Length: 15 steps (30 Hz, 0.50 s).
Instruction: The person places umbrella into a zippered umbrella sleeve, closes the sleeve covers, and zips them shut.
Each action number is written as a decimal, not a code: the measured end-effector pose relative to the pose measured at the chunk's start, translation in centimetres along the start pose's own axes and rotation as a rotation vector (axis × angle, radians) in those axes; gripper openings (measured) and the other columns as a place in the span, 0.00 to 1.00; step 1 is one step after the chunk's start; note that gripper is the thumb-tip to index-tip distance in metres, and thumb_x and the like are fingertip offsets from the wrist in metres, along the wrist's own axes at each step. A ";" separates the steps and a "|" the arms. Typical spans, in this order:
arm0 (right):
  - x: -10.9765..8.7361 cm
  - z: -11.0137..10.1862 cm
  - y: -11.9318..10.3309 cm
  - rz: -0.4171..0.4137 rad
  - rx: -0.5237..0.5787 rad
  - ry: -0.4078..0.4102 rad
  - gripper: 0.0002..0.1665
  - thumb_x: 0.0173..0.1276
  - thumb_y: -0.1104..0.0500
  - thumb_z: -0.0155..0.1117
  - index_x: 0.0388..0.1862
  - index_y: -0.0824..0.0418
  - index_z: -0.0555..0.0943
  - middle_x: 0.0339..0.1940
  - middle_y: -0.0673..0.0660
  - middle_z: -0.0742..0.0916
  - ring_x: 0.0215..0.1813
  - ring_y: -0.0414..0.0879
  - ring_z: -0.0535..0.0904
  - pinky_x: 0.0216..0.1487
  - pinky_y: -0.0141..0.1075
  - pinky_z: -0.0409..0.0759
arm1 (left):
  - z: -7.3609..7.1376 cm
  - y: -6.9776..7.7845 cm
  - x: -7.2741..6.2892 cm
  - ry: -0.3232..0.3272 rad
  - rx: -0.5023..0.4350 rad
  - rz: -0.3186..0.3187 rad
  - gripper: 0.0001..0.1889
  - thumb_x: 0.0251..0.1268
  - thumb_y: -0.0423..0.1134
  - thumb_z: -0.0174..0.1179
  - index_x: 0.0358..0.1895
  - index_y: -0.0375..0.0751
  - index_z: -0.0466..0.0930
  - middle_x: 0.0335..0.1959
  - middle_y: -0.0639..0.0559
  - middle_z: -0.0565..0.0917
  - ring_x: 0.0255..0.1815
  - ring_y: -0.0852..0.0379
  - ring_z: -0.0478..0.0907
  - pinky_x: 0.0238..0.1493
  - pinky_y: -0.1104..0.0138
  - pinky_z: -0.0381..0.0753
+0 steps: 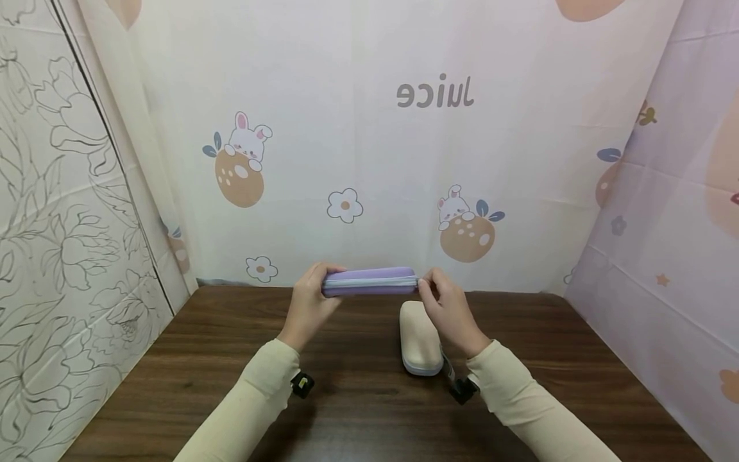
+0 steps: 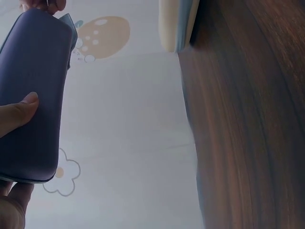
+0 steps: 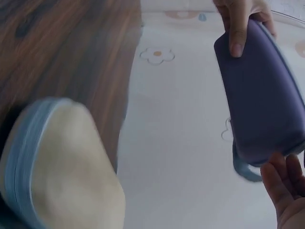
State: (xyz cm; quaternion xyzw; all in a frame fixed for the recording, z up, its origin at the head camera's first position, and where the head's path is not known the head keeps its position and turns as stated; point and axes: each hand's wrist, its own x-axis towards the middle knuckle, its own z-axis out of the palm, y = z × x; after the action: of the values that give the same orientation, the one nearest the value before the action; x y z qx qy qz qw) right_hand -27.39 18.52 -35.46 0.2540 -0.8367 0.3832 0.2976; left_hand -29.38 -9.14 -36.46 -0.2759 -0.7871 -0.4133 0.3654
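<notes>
A purple zippered case [image 1: 369, 282], long with rounded ends and a pale zipper band, is held level above the table. My left hand [image 1: 312, 301] grips its left end, the thumb [image 2: 21, 114] lying along the broad face in the left wrist view. At the other end, fingertips of my right hand [image 1: 447, 308] pinch the case where the zipper ends; the pinched part itself is hidden. A blue strap [image 3: 245, 168] hangs by that end in the right wrist view. Below my right hand, a cream zippered case [image 1: 420, 337] with a light blue band lies on the table.
The dark wood table [image 1: 358, 410] ends at a hanging white curtain [image 1: 375, 147] printed with rabbits and flowers. More printed cloth [image 1: 681, 212] hangs at the right, and a line-drawn floral panel [image 1: 63, 244] stands at the left. Small black devices [image 1: 303, 384] sit at both wrists.
</notes>
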 end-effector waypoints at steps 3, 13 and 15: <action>-0.1 -0.2 0.5 0.024 0.038 -0.041 0.04 0.77 0.61 0.57 0.40 0.60 0.73 0.41 0.54 0.77 0.45 0.48 0.76 0.44 0.41 0.80 | 0.0 -0.3 0.0 0.006 -0.013 -0.009 0.22 0.47 0.26 0.78 0.47 0.40 0.82 0.45 0.48 0.83 0.48 0.53 0.81 0.53 0.58 0.80; -0.1 -0.2 2.3 -0.036 0.066 -0.160 0.48 0.61 0.55 0.78 0.76 0.48 0.65 0.71 0.56 0.72 0.71 0.55 0.67 0.66 0.57 0.68 | -0.3 -0.9 -0.1 -0.023 -0.116 -0.060 0.24 0.44 0.28 0.80 0.47 0.43 0.82 0.46 0.52 0.83 0.48 0.55 0.80 0.51 0.56 0.80; 0.0 -0.5 1.3 0.000 0.132 -0.188 0.47 0.61 0.59 0.77 0.77 0.50 0.64 0.71 0.58 0.73 0.70 0.57 0.69 0.64 0.55 0.73 | -0.3 -0.9 -0.1 -0.041 -0.130 -0.064 0.25 0.44 0.28 0.80 0.47 0.43 0.82 0.47 0.52 0.83 0.48 0.55 0.80 0.50 0.57 0.81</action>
State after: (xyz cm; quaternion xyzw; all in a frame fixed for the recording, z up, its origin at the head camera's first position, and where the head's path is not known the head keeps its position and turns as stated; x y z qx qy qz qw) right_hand -28.15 19.65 -35.83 0.3079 -0.8339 0.4117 0.2006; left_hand -29.87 -9.89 -36.86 -0.2820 -0.7744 -0.4694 0.3168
